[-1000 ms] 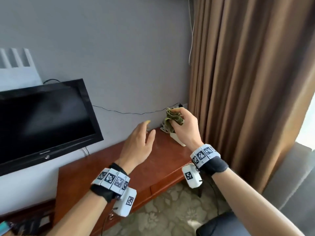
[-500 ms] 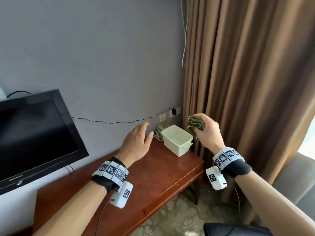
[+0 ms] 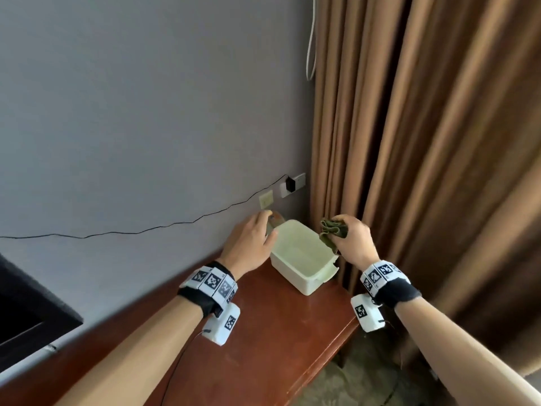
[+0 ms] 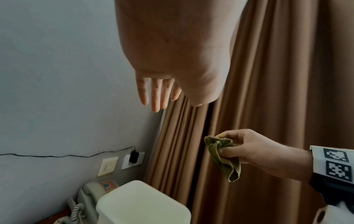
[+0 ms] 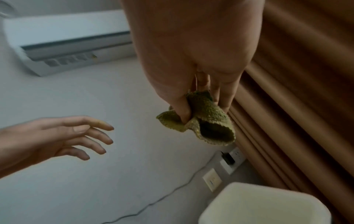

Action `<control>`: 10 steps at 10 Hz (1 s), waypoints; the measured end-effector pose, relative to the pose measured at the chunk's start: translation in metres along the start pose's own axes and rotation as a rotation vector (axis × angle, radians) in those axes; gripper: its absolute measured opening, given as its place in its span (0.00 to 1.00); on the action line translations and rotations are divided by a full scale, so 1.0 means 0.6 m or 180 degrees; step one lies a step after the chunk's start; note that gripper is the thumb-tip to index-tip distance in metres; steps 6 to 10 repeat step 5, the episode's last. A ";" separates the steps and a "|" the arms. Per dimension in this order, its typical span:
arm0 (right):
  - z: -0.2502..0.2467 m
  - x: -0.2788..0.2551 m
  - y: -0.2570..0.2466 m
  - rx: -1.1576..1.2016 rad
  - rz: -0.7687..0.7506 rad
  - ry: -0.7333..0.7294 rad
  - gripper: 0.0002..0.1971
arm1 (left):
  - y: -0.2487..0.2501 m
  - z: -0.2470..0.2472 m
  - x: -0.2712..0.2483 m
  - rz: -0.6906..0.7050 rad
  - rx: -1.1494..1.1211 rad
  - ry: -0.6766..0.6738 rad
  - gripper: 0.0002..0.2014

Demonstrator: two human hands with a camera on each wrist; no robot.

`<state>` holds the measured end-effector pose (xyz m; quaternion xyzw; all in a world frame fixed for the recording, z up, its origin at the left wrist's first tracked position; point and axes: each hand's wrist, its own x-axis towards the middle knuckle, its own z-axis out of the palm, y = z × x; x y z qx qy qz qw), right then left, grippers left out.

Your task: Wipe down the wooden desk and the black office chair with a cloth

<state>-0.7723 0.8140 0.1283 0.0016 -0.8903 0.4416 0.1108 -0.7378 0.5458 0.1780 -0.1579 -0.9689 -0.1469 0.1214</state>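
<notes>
A bunched green cloth [image 3: 332,232] [image 4: 224,157] [image 5: 206,121] hangs in the air, pinched by my right hand [image 3: 352,243] [image 5: 197,97] above the right rim of a white plastic tub [image 3: 301,256]. The tub stands at the far right end of the reddish wooden desk [image 3: 263,341]. My left hand [image 3: 253,241] [image 4: 159,94] [image 5: 76,136] is open with fingers spread, hovering at the tub's left rim and holding nothing. The black office chair is out of view.
A desk telephone [image 4: 90,197] sits behind the tub against the grey wall. Wall sockets [image 3: 288,186] with a plugged charger and a thin black cable are above it. Brown curtains [image 3: 424,142] hang right of the desk. A black television [image 3: 26,315] is at the left edge.
My view has swung right and down, so the television slid out to the left. The right hand carried the cloth from in front of the tub to its right rim; the left hand reached forward to the tub.
</notes>
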 end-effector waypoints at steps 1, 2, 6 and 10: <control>0.062 0.071 0.046 -0.0076 0.0380 -0.0377 0.12 | -0.051 0.071 0.086 0.0010 0.0114 -0.0331 0.21; 0.128 0.125 0.087 -0.0412 0.0727 -0.0767 0.11 | -0.084 0.132 0.140 -0.0057 0.0229 -0.0725 0.20; 0.285 0.203 0.209 -0.1156 0.1296 -0.1500 0.19 | -0.145 0.288 0.237 -0.0294 0.0373 -0.1682 0.21; 0.285 0.203 0.209 -0.1156 0.1296 -0.1500 0.19 | -0.145 0.288 0.237 -0.0294 0.0373 -0.1682 0.21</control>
